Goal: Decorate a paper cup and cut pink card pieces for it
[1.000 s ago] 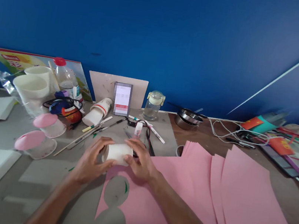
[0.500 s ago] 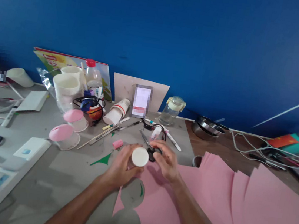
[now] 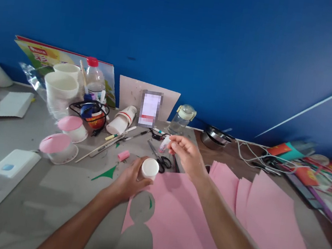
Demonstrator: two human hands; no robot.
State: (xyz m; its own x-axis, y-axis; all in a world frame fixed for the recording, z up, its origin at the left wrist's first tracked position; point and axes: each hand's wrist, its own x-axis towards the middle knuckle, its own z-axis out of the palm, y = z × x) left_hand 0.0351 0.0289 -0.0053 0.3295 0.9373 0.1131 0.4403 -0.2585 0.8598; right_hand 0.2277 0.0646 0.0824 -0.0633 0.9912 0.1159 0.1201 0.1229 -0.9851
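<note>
Fingers of the left hand (image 3: pixel 129 179) hold the cup (image 3: pixel 150 168) at the pink sheet's (image 3: pixel 183 218) eleven-o'clock corner. The right hand's (image 3: pixel 188 157) curled fingers reach the small bottle (image 3: pixel 164 144), one o'clock from the cup; whether they grip it, I cannot tell.

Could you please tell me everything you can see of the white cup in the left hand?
The white cup is round and plain, apparently paper, with a rim around the circular end that faces up; whether that is base or mouth is unclear. The left hand holds it from the side, thumb on the near side, hiding part of its wall. It is left of the scissors, near the far-left corner of the pink sheet; whether it rests on anything cannot be seen.
</note>
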